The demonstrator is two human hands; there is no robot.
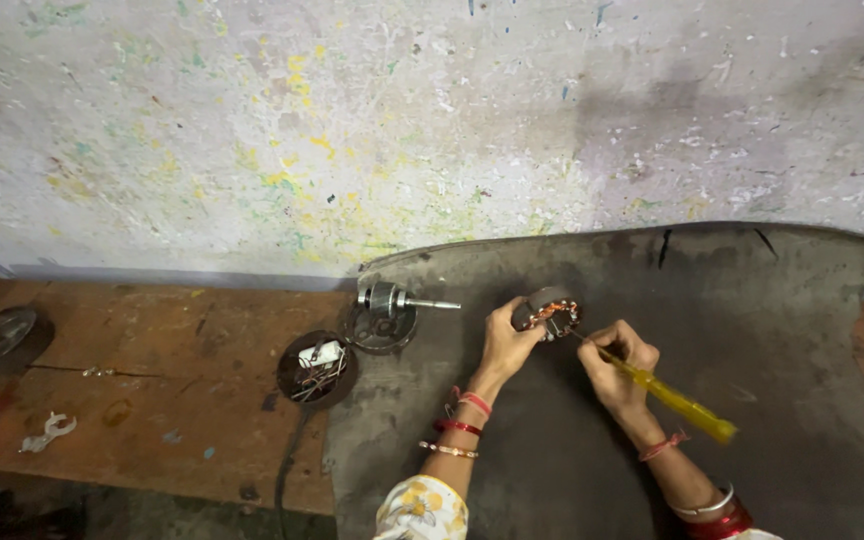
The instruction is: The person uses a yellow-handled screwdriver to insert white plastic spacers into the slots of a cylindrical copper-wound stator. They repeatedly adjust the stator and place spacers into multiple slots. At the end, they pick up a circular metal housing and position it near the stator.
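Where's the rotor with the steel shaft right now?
In the head view, the rotor lies left of the left hand, on a round cover at the grey mat's left edge, shaft pointing right.

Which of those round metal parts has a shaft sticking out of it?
The rotor at the mat's top left edge: a thin shaft points right from it. The wired cup and the stator in the left hand have none.

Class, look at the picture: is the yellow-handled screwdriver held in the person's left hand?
No, the right hand grips the yellow-handled screwdriver, while the left hand steadies the copper-wound motor part.
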